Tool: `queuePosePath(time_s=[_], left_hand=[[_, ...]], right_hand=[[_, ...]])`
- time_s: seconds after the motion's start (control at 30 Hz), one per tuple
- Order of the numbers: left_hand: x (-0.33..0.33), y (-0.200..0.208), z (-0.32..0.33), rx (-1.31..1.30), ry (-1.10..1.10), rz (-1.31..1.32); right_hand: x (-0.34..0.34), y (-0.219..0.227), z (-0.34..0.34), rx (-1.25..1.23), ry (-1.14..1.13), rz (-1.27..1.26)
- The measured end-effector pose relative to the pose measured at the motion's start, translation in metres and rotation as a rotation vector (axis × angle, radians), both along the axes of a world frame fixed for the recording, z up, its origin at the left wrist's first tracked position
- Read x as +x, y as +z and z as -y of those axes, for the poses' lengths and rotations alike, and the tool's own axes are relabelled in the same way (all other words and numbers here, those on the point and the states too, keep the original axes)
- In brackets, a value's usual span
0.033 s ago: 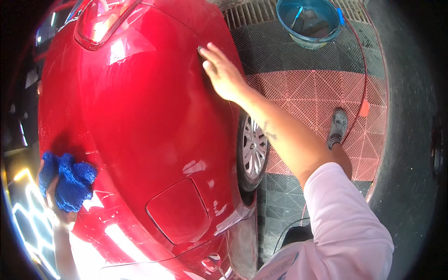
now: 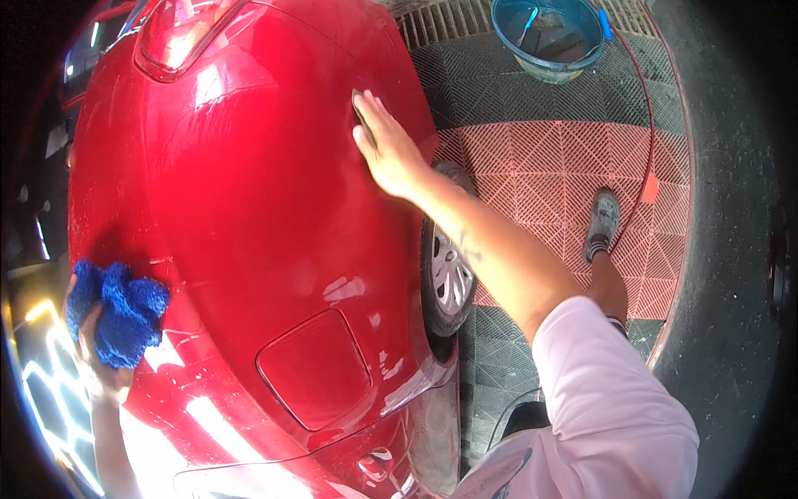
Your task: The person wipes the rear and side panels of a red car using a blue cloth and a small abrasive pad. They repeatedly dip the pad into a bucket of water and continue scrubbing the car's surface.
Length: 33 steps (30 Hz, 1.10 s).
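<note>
The rear side of a glossy red car [image 2: 249, 200] fills the left and middle of the view. My right hand [image 2: 392, 158] lies along the body panel above the rear wheel [image 2: 450, 270], fingers together on a thin dark pad [image 2: 357, 98]. Only the pad's edge shows; my fingers cover the rest. Over at the far left, my left hand [image 2: 101, 370] is closed around a bunched blue plush cloth [image 2: 126, 323], which rests against the bodywork.
A blue bucket [image 2: 594, 56] with water, a light-blue handled tool and dark blocks in it stands at the far right. A thin red hose [image 2: 649, 141] runs past it over the red and grey grid floor [image 2: 532, 175]. Below the wheel is a square fuel flap [image 2: 314, 370].
My right hand has slid a little nearer to me along the panel, and more of the dark pad's edge shows. The blue cloth stays in my left hand at nearly the same spot.
</note>
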State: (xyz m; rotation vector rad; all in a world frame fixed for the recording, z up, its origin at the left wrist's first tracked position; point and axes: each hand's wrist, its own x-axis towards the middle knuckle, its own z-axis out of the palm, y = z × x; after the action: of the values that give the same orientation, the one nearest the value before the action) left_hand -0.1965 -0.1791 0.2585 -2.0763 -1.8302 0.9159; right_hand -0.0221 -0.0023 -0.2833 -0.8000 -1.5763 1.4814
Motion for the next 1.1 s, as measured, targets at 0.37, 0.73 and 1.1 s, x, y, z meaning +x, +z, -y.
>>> queuePosePath(time_s=[0.37,0.73,1.1], left_hand=[[0.007,0.004,0.016,0.002,0.031,0.015],[0.006,0.009,0.019,-0.007,0.013,0.045],[0.005,0.001,0.019,0.002,-0.007,0.053]], right_hand=[[0.076,0.055,0.179,-0.042,0.219,0.198],[0.098,0.061,0.223,-0.008,0.361,0.110],[0.036,0.062,0.094,-0.093,0.271,0.116]])
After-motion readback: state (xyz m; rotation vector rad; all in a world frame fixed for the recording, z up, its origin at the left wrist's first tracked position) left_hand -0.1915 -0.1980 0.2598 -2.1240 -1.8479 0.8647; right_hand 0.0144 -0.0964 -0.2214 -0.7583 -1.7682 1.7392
